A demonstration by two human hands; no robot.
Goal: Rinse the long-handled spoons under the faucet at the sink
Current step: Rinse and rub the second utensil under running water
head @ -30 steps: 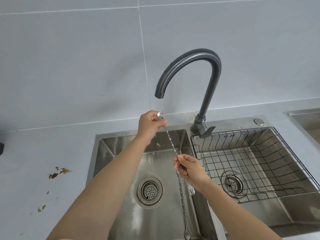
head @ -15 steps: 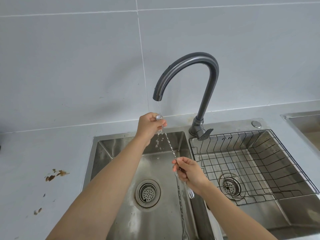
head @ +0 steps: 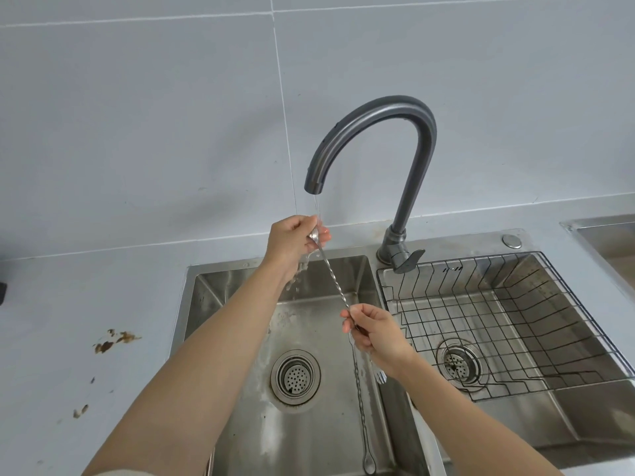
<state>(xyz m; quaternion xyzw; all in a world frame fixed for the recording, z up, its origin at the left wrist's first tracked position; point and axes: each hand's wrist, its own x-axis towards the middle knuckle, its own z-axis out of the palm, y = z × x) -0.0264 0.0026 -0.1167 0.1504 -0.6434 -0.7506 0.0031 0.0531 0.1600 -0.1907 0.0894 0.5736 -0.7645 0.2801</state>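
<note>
A thin stream of water falls from the dark grey faucet over the left sink basin. My left hand pinches the bowl end of a long twisted-handle spoon right under the stream. My right hand grips that spoon's handle lower down, above the basin. A small fork end pokes out below my right hand. A second long-handled spoon hangs from my right hand, its bowl low near the frame's bottom edge.
The left basin has a round drain strainer. A black wire rack sits in the right basin. Brown stains mark the grey counter at left. Another steel basin edge shows at far right.
Both hands hold the same grip on the spoon. My left hand's fingers have shifted slightly over the spoon bowl under the water. The view has tilted a little.
</note>
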